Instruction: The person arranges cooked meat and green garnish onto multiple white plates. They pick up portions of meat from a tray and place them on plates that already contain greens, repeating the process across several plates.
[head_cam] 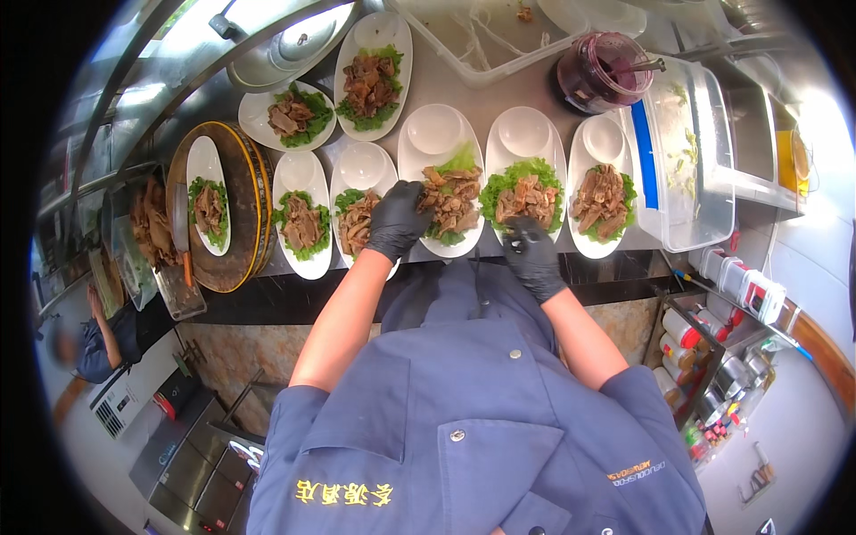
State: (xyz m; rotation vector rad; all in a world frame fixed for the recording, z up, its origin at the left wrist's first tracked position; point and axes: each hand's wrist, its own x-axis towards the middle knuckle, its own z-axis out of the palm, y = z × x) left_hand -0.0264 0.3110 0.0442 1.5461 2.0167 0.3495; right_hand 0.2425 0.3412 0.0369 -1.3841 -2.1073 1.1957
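Both my hands wear black gloves. My left hand (400,217) is at the left edge of the meat pieces (451,200) on a white oval plate (461,249), fingertips touching them; whether it grips a piece cannot be told. Curled at the lower edge of the meat and lettuce (525,190) on the plate to the right is my right hand (530,254); its fingertips are partly hidden. A similar plate of meat (603,200) lies farther right. Left of my left hand are two more, with meat slices (301,227) on lettuce. Each of these plates has a round hollow at its far end.
A round wooden chopping block (247,247) at left bears a plate and a cleaver (181,221). Farther back stand two filled plates, a clear tub (461,70) and a jar of dark sauce (595,83) with a spoon. A lidded plastic box (695,154) is at right. Another person (100,348) is far left.
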